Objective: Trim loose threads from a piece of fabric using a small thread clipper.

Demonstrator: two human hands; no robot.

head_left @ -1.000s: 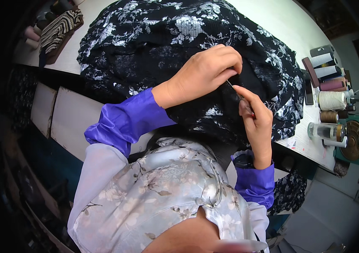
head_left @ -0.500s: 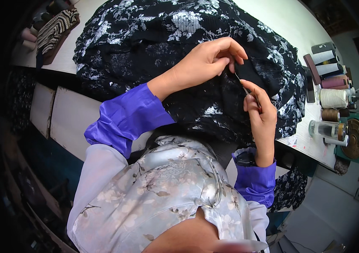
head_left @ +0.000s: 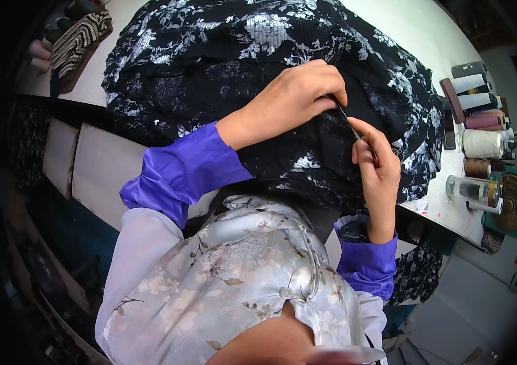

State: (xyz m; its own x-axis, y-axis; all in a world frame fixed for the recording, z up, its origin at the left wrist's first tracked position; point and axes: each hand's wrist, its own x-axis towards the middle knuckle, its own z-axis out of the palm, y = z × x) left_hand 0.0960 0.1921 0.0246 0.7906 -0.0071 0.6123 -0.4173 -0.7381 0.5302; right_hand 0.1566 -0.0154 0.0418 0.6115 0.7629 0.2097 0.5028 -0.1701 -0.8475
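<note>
Black fabric with silvery floral print (head_left: 270,36) lies bunched over the table in front of me. Over its middle, my left hand (head_left: 298,91) is closed, thumb and fingers pinching a fold of the black fabric. To its right, my right hand (head_left: 378,158) grips a thin, pointed metal tool (head_left: 357,135) between thumb and forefinger. The tool's tip reaches up to the pinched fold by my left fingertips. Whether it touches the cloth is too small to tell.
Thread spools (head_left: 483,144) crowd the table's right side beside a clear jar (head_left: 471,187) and a small green-framed fan (head_left: 515,204). At the far left lie a striped knit piece (head_left: 79,45) and more spools. White tabletop (head_left: 416,24) shows behind the fabric.
My left hand has lowered slightly, and its fingers have curled in, closing on a fold of the fabric. The right hand with the tool has barely shifted.
</note>
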